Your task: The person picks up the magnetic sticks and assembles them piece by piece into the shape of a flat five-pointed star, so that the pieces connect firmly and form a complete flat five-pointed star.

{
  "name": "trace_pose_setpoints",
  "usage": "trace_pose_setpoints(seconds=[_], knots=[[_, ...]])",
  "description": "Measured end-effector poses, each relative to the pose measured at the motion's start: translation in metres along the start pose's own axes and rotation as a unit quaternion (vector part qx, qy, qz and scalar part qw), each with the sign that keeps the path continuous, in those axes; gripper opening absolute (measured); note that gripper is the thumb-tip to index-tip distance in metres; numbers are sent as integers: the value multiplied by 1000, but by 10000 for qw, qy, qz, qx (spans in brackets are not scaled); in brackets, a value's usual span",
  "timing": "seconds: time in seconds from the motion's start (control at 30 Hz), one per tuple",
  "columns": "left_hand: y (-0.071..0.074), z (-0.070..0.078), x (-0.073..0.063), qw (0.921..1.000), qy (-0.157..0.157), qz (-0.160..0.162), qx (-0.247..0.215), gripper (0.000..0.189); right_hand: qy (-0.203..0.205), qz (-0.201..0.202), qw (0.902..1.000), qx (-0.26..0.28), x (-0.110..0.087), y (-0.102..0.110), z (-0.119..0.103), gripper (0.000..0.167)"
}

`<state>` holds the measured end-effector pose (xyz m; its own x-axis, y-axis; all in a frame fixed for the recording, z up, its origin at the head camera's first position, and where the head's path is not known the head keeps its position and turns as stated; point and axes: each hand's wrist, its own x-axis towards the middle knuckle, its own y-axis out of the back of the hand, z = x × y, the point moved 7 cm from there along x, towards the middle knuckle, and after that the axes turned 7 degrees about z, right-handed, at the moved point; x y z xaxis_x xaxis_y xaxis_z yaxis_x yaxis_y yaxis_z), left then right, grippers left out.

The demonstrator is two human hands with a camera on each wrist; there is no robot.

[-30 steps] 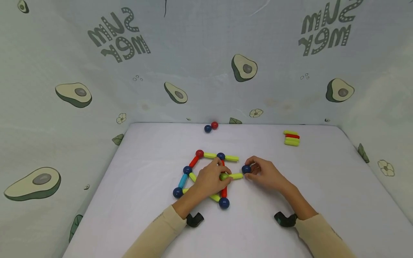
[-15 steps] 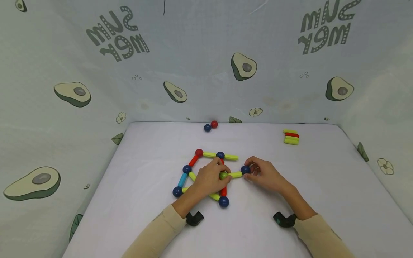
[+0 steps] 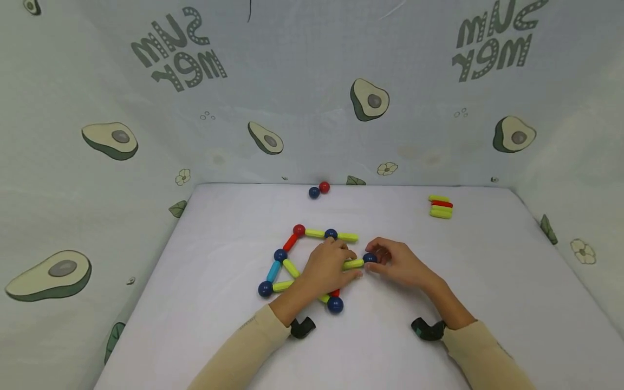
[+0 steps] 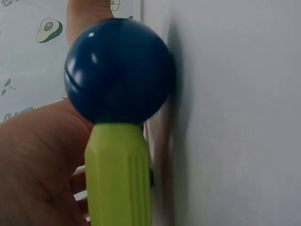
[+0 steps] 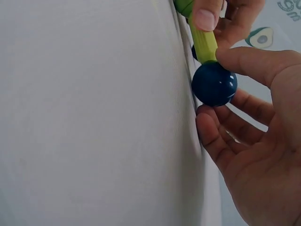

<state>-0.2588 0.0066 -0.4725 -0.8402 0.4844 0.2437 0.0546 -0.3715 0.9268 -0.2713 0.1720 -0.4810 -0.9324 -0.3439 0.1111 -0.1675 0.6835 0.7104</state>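
Observation:
My left hand (image 3: 327, 268) holds a yellow-green magnetic stick (image 3: 353, 264) between thumb and fingers, over the right side of a flat frame of sticks and balls. My right hand (image 3: 401, 264) grips a dark blue ball (image 5: 214, 84), which touches the free end of that stick. The right thumb reaches the joint between ball and stick. At the stick's other end a green ball (image 5: 184, 6) shows in the right wrist view; the left hand hides it in the head view. In the left wrist view, another blue ball (image 4: 120, 70) on a yellow-green stick (image 4: 118, 176) fills the foreground.
The frame includes a red ball (image 3: 299, 231), a light blue stick (image 3: 273, 271) and a blue ball (image 3: 335, 305) at its near corner. Farther back lie loose blue (image 3: 314, 193) and red balls (image 3: 324, 187). Several spare sticks (image 3: 441, 207) lie at the back right.
The blue ball in my right hand has come onto the stick's end. My left hand has slid right from the green ball to the stick, and the frame has shifted slightly left.

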Motion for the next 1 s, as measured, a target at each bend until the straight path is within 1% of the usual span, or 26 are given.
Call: trace_pose_setpoints(seconds=[0.1, 0.17, 0.23, 0.3, 0.4, 0.47, 0.57, 0.77, 0.93, 1.0], knots=[[-2, 1, 1, 10000, -21, -21, 44, 34, -148, -34, 9998, 102, 6, -4, 1, 27], [-2, -1, 0, 10000, 40, 19, 10, 29, -301, 63, 9994, 155, 11, -5, 2, 26], [-2, -2, 0, 9999, 97, 63, -114, 28, -355, 166, 9990, 215, 17, -6, 3, 28], [-2, -3, 0, 9995, 128, 87, -291, 28, -316, 208, 9989, 278, 22, -7, 1, 31], [-3, -4, -1, 9982, 231, 107, -540, 29, -175, 118, 9992, 335, 26, -10, -4, 34], [-3, -6, -1, 9973, 321, 140, -639, 30, -91, 74, 9993, 348, 26, -11, -8, 33], [-1, -7, -1, 9967, 406, 219, -664, 31, -13, 77, 9992, 388, 26, -12, -11, 31], [1, -8, -1, 9958, 473, 304, -729, 32, -81, 52, 9988, 475, 24, -14, -10, 28], [1, -8, -4, 9948, 487, 357, -826, 31, -93, -8, 9991, 416, 21, -16, -10, 25], [2, -8, -5, 9940, 572, 379, -856, 33, -63, -47, 9993, 377, 19, -16, -10, 25]])
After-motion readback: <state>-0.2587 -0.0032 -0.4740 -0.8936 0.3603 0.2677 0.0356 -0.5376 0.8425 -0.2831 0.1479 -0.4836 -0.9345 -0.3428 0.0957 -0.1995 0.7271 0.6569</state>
